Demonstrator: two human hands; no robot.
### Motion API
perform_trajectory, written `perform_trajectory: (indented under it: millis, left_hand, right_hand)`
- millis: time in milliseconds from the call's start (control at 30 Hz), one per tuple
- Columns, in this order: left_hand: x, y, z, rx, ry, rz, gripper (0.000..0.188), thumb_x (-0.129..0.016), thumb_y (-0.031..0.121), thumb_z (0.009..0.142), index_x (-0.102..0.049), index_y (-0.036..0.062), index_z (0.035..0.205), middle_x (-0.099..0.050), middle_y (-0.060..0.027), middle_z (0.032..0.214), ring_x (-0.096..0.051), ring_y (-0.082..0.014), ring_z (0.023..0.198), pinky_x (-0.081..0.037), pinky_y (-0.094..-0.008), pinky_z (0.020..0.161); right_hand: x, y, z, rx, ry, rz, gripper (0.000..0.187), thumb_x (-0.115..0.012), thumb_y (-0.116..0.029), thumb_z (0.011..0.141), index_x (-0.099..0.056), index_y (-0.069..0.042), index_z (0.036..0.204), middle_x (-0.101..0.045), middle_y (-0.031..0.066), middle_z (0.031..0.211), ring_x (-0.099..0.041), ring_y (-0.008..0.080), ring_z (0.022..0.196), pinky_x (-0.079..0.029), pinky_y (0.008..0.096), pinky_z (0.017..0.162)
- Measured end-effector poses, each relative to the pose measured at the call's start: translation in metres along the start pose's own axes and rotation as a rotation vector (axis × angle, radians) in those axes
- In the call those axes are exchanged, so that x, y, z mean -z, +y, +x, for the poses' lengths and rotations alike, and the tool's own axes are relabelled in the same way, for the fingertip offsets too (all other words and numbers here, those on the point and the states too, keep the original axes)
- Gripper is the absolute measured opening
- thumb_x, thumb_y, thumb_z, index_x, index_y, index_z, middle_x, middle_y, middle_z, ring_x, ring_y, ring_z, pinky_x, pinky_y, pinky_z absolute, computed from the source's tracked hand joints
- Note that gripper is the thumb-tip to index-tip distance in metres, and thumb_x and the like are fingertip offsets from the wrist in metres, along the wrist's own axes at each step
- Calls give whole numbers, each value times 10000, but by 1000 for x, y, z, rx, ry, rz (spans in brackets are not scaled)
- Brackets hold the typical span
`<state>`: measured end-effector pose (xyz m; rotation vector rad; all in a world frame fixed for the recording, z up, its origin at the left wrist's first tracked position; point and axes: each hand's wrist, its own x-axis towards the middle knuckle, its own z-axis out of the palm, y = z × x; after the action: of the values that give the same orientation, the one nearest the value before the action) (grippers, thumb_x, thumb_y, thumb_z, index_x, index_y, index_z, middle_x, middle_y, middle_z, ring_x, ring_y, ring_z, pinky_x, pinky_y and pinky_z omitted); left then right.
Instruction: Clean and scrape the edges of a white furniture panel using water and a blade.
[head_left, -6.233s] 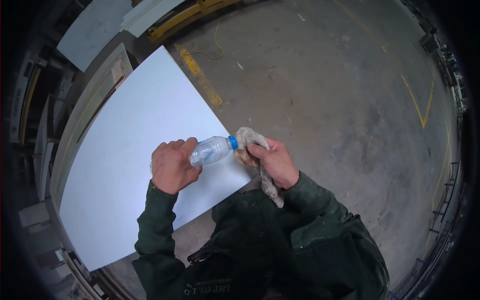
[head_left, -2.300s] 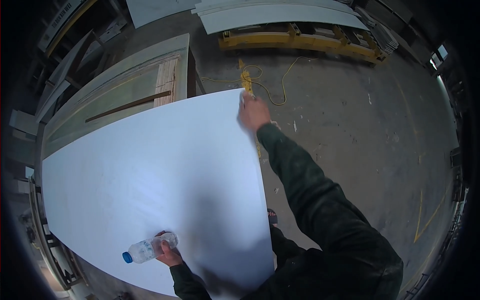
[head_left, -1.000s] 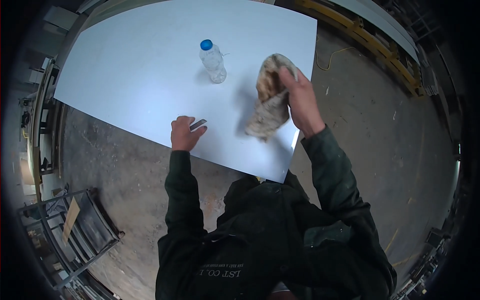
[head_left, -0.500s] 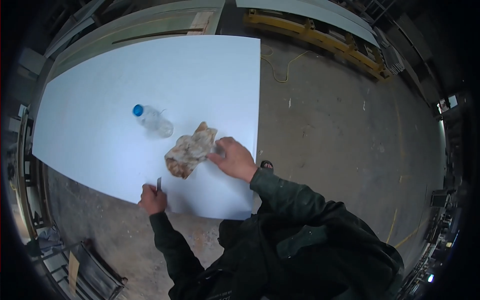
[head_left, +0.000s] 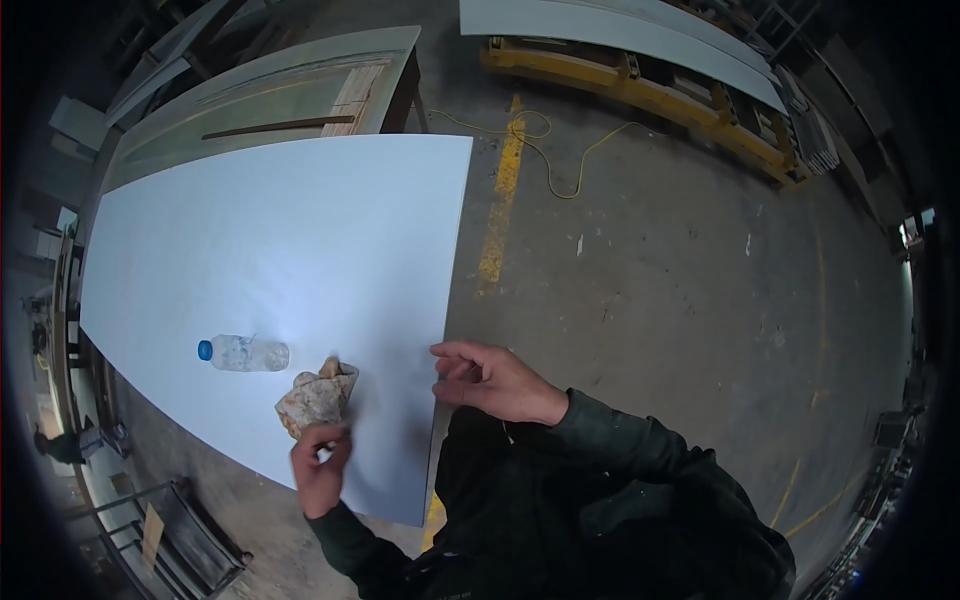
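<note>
A stained, crumpled rag (head_left: 312,400) lies on the large white panel (head_left: 290,200). My left hand (head_left: 320,468) is at the rag's near edge, its thumb and fingers curled together; what they grip is hidden. At the panel's right edge, my right hand (head_left: 495,380) hovers with fingers bent and thumb apart, nothing visible between them. To the left of the rag a clear plastic bottle (head_left: 250,353) with a blue cap lies on its side.
Beyond the white panel stands a greenish board (head_left: 270,105) with a dark strip on it. A yellow frame (head_left: 640,85) carries white sheets at the far right. A yellow cord (head_left: 560,195) loops over the concrete floor. A metal cart (head_left: 180,540) stands lower left.
My right hand has moved from beside the rag to the panel's right edge. My left hand, which held a small thin blade, has come to the rag. The view has shifted, and the bottle has turned.
</note>
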<state>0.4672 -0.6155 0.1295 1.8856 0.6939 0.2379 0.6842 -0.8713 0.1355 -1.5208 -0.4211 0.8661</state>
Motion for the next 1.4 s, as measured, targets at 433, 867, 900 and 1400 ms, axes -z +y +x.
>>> perform_trajectory:
  millis: [433, 867, 900, 1400]
  left_hand:
    - [-205, 71, 351, -462, -413, 58, 72, -768, 55, 850, -750, 79, 916, -724, -51, 805, -658, -187, 708, -538, -319, 687]
    - [-308, 56, 484, -451, 88, 474, 120, -770, 222, 838, -706, 120, 831, -646, -51, 878, -621, -301, 898, -485, -457, 788]
    - [-313, 56, 483, -481, 126, 492, 121, -768, 227, 844, -705, 125, 830, -633, -46, 880, -609, -295, 896, -465, -453, 794]
    - [-317, 57, 478, -521, 157, 511, 87, -813, 196, 831, -754, 140, 862, -648, 5, 856, -605, -230, 872, -391, -423, 858]
  right_hand:
    - [173, -4, 238, -73, 260, 38, 86, -721, -113, 989, -733, -36, 952, -687, -12, 823, -582, 62, 767, -495, 258, 737]
    - [270, 6, 442, -139, 140, -357, 101, -746, -127, 952, -714, -31, 955, -659, -26, 860, -552, 79, 809, -468, 274, 765]
    - [273, 9, 441, -152, 143, -356, 101, -746, -127, 952, -714, -31, 955, -659, -26, 860, -552, 79, 809, -468, 274, 765]
    - [264, 21, 429, -157, 242, -142, 138, -784, -134, 959, -718, -32, 1025, -682, -22, 867, -577, 67, 773, -471, 251, 709]
